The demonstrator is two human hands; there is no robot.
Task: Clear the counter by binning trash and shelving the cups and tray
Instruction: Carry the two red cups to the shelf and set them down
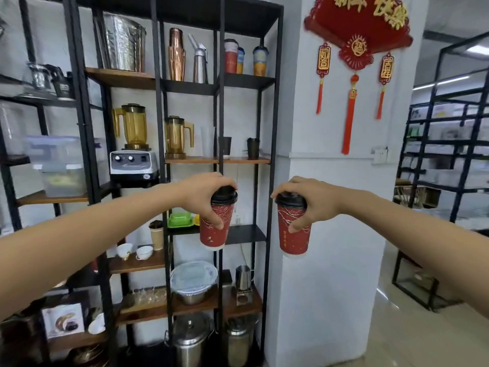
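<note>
I hold two red paper cups with black lids in the air in front of a black metal shelf rack (pixel 221 107). My left hand (pixel 203 197) grips the left red cup (pixel 213 234) from above by its lid and upper wall; the cup tilts slightly. My right hand (pixel 315 202) grips the right red cup (pixel 293 239) the same way, held upright before the white pillar (pixel 330 287). The left cup hangs in front of a dark shelf board (pixel 246 233) at mid height. No counter or tray is in view.
The rack holds blenders (pixel 133 144), a steel bucket (pixel 124 43), shakers, printed cups (pixel 246 58), dark cups (pixel 252 148), a green box (pixel 180 219), teacups, a covered bowl (pixel 193 282) and steel pots (pixel 190 337). Red decorations (pixel 354 49) hang on the pillar. More racks stand at right.
</note>
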